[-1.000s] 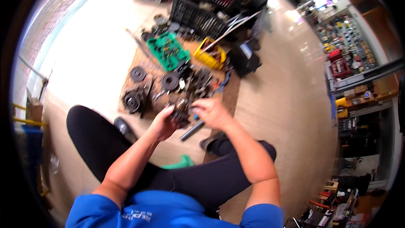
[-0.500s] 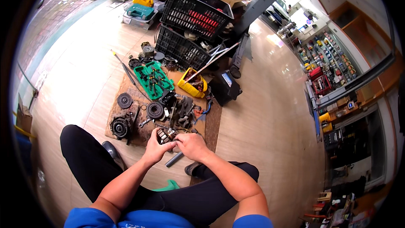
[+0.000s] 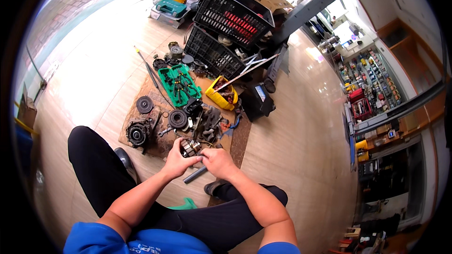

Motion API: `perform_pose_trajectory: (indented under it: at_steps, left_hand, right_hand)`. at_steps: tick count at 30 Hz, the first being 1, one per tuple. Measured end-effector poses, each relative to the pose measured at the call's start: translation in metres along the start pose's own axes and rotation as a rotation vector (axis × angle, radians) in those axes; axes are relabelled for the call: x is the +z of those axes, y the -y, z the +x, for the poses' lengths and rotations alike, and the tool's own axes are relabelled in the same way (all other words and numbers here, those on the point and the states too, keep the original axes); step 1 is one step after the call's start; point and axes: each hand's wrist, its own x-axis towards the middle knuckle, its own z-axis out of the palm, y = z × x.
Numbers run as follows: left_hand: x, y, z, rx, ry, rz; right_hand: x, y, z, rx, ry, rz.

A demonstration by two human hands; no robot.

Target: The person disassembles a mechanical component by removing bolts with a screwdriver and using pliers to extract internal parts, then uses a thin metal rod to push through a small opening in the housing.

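A round metal machine part (image 3: 190, 147) with shiny segments and dark gaps is held low over the cardboard, between my two hands. My left hand (image 3: 178, 163) curls round its left and near side, thumb pointing right. At its right, my right hand (image 3: 218, 162) is closed, fingertips pinched against the near edge; what they pinch is too small to tell. Just below lies a grey tube (image 3: 195, 175). On the cardboard beyond are a grooved pulley (image 3: 178, 119), a dark disc (image 3: 144, 104), a round housing (image 3: 137, 134) and a small wrench (image 3: 166, 130).
A green tool case (image 3: 179, 84) lies open beyond the parts, beside a yellow container (image 3: 221, 95) of dark reddish pieces. Stacked black crates (image 3: 234, 16) stand farther back. A black box (image 3: 256, 102) is to the right. My bent legs flank the work.
The view has tilted slightly, shifting the surroundings mostly rightward. Both hands keep hold of the metal part, and more of its shiny segments now shows between them.
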Motion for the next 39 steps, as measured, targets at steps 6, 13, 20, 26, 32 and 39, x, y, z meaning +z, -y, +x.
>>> perform_pose_trajectory:
  at_steps: [6, 13, 20, 26, 32, 39]
  left_hand:
    - [-0.013, 0.014, 0.007, -0.159, 0.184, -0.337]
    - [-0.016, -0.004, 0.004, -0.288, 0.357, -0.757]
    - [-0.001, 0.005, -0.003, -0.021, 0.005, 0.132]
    - [-0.016, 0.008, 0.005, -0.229, 0.466, -0.813]
    - [-0.01, 0.02, 0.01, -0.131, 0.156, -0.356]
    - [-0.004, 0.024, 0.004, -0.137, 0.123, -0.382]
  right_hand:
    - [-0.008, -0.006, 0.002, 0.092, 0.026, 0.164]
    - [-0.023, 0.0, 0.005, 0.084, 0.083, 0.237]
    - [0.002, -0.002, -0.003, -0.058, -0.027, -0.09]
    - [-0.019, -0.006, 0.004, 0.077, 0.06, 0.24]
    - [-0.019, 0.004, 0.0, 0.02, 0.008, 0.065]
    - [-0.013, 0.001, -0.002, 0.024, 0.038, 0.038]
